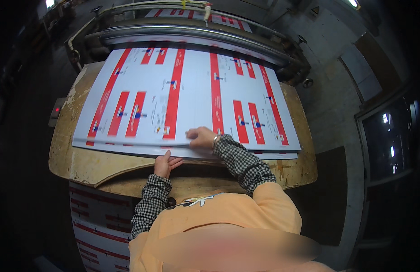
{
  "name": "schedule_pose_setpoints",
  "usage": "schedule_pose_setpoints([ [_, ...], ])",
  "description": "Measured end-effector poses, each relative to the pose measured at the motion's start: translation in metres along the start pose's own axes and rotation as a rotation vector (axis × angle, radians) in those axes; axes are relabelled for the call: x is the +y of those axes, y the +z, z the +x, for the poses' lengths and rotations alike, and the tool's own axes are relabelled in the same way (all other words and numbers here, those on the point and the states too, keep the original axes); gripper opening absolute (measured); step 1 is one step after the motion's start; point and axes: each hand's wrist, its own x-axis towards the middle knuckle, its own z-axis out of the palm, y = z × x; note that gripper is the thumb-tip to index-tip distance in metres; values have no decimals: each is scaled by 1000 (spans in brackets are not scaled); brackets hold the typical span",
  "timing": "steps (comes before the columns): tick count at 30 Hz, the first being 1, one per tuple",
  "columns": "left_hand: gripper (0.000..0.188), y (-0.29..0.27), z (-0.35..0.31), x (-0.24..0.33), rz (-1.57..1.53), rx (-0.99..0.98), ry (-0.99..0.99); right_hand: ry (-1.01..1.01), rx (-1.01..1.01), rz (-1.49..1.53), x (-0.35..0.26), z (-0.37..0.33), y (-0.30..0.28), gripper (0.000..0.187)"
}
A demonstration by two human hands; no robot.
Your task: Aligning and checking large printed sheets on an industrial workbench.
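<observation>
"Red and white, those printed sheets. Where do they lie?"

"Flat on the wooden table, far end close by the metal roller. Along the near side, the layers' edges don't quite line up."

"How are the hands placed?"

"The right hand is on top, by the near edge, fingers curled; I can't tell whether they pinch the paper. The left hand is at that same edge, thumb and fingers apart."

"Which step, would you say?"

"Probably handling the near edge, perhaps to level the layers. The next move seems to call for a light, even touch, without creasing."
</observation>
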Motion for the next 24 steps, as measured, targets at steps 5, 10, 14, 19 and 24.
schedule_pose_setpoints([
  [5, 33, 7, 3, 0, 53, 5, 8, 205, 279, -209, 24, 33, -1, 57],
  [10, 29, 0, -1, -2, -20, 36, 38, 5, -18, -648, -30, -10, 41, 79],
  [14, 24, 0, -4, 0, 7, -20, 62, -18, -177, -555, -20, -12, 20, 84],
  [19, 24, 0, -1, 0, -4, -89, 21, 65, -134, -80, -35, -20, -28, 42],
  [24, 31, -36, 32, -34, -27, 84, 3, -7, -45, 57, -51, -30, -20, 42],
])
